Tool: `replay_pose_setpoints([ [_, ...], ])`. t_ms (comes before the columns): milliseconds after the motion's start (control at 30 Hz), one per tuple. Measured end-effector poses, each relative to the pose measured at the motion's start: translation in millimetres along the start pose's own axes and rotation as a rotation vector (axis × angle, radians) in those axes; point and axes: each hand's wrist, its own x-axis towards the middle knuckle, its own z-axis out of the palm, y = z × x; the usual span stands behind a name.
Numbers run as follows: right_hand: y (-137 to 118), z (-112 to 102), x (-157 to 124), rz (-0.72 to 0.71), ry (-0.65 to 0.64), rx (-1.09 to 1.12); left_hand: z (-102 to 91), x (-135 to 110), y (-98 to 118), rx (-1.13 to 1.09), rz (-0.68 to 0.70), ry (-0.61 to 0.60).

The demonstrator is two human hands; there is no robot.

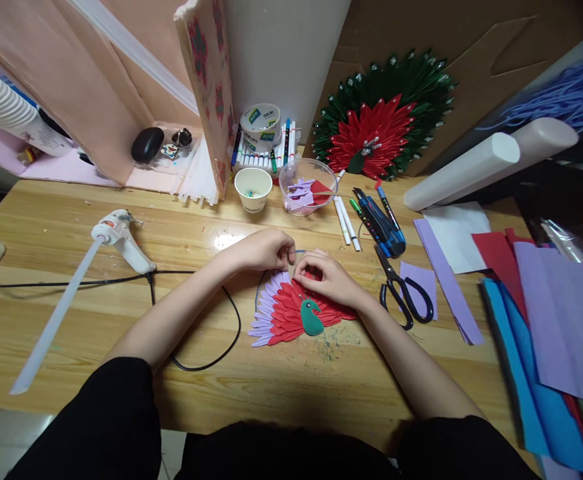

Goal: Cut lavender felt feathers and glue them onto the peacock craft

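Observation:
A felt peacock [312,317] lies on the table, with a green head and body over rows of red and lilac petal-like feathers. At its far edge my left hand [271,251] hovers with curled, pinched fingers; whatever they hold is too small to make out. Close by, my right hand [328,279] reaches over the red feathers, thumb and forefinger pressed together, and anything between them is hidden. A bare patch of the brown backing shows between the hands. Behind them stands a clear bowl [291,200] with lilac and red felt pieces.
A glue gun [121,240] with a long glue stick and black cable lies left. Black scissors [406,293], a blue cutter [386,230] and markers [344,223] lie right, near felt sheets [566,313]. A paper cup [252,181] and a finished green-red peacock [371,140] stand behind.

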Motion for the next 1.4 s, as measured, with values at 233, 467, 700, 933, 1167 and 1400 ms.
replay_pose_setpoints([
  [233,0.1,-0.6,0.0,-0.002,0.001,0.0,1.0,1.8,-4.5,0.013,0.053,-0.009],
  [467,-0.9,-1.2,-0.2,0.004,-0.007,0.003,-10.4,-2.2,1.4,0.172,0.117,-0.019],
  [700,-1.1,-2.0,-0.1,0.007,-0.009,-0.003,-9.0,-2.2,2.8,0.305,0.233,-0.073],
  [933,-1.2,-2.6,-1.2,0.007,-0.009,0.013,-6.4,-1.5,4.0,0.329,0.228,-0.088],
  [1167,-2.0,-2.2,-0.4,0.016,-0.014,0.015,-4.4,-1.2,2.2,0.307,0.227,-0.091],
  [1400,-0.4,-2.0,-0.8,0.003,-0.009,0.029,-3.3,-1.4,1.6,0.314,0.231,-0.087],
])
